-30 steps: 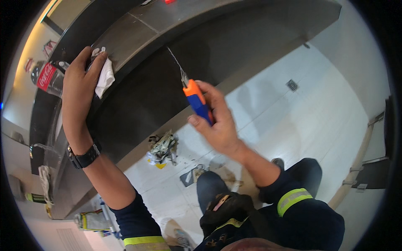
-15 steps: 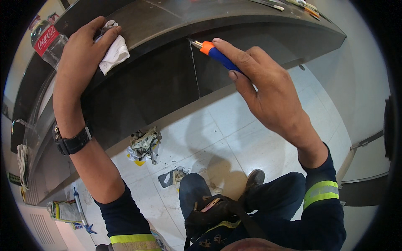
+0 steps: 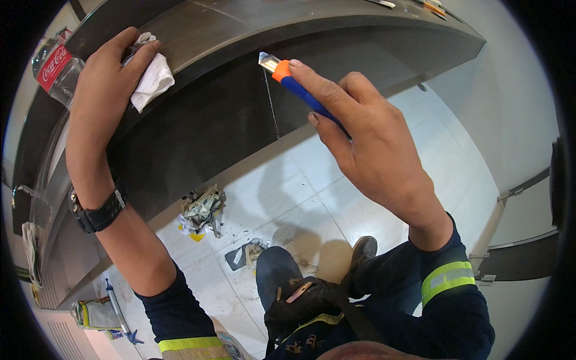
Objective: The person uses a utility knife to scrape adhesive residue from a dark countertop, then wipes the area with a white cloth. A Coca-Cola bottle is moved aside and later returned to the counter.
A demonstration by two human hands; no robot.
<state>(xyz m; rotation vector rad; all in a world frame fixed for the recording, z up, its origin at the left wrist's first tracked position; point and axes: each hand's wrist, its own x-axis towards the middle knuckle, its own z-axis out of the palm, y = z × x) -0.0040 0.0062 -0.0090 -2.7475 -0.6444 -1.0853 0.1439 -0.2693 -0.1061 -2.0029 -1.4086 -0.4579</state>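
My right hand (image 3: 375, 135) is closed round a utility knife (image 3: 306, 96) with a blue handle and an orange collar. Its short metal blade points up and left, close to the upper end of a thin pale line (image 3: 271, 105) that runs down the dark front panel (image 3: 198, 111) of the curved counter. Whether the blade touches the panel I cannot tell. At the counter's left, my left hand (image 3: 111, 78) rests on the edge, fingers closed on a crumpled white cloth (image 3: 155, 81) that hangs over the front.
A clear plastic bottle (image 3: 63, 78) with a red label stands beside my left hand. Tools lie on the counter's far right (image 3: 435, 9). Crumpled scraps (image 3: 204, 210) and a dark flat object (image 3: 240, 257) are on the tiled floor, with a caulking gun (image 3: 119, 309) at lower left.
The knife has turned so its blade shows broadside, and its tip has shifted slightly up and left from the pale line's top. My left hand keeps hold of the cloth.
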